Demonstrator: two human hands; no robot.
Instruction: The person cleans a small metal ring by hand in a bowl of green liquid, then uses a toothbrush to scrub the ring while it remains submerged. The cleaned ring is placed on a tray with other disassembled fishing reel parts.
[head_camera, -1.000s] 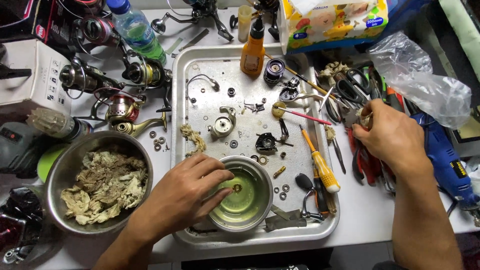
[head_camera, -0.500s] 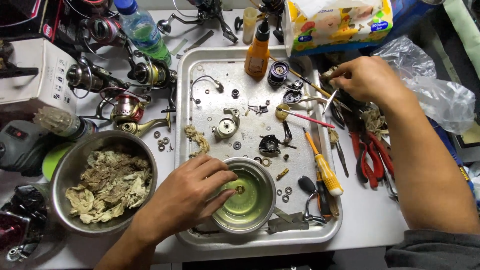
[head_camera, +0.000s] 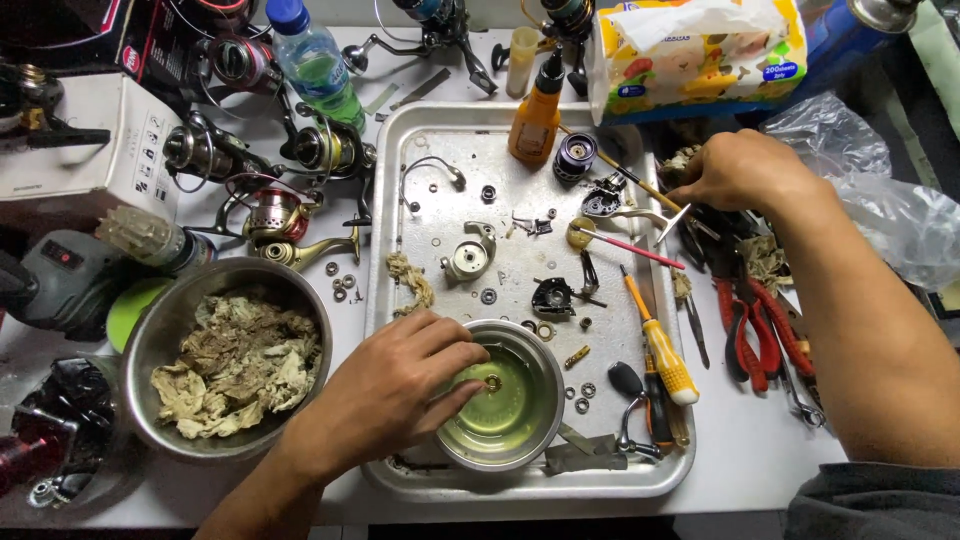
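In the steel bowl (head_camera: 510, 410), left hand (head_camera: 385, 395) pinches a small brass ring (head_camera: 492, 382).

Small steel bowl (head_camera: 512, 415), round and shiny, upright at the near edge of the metal tray (head_camera: 455, 140), part-filled with clear yellow-green liquid. Small brass ring (head_camera: 492, 382), pinched at the tips of the left hand's (head_camera: 385, 395) fingers (head_camera: 455, 398), dipped in the liquid near the bowl's centre. Thin metal tool (head_camera: 665, 217) with a flared tip, at the tray's right rim, under the right hand (head_camera: 745, 170); grip itself hidden.
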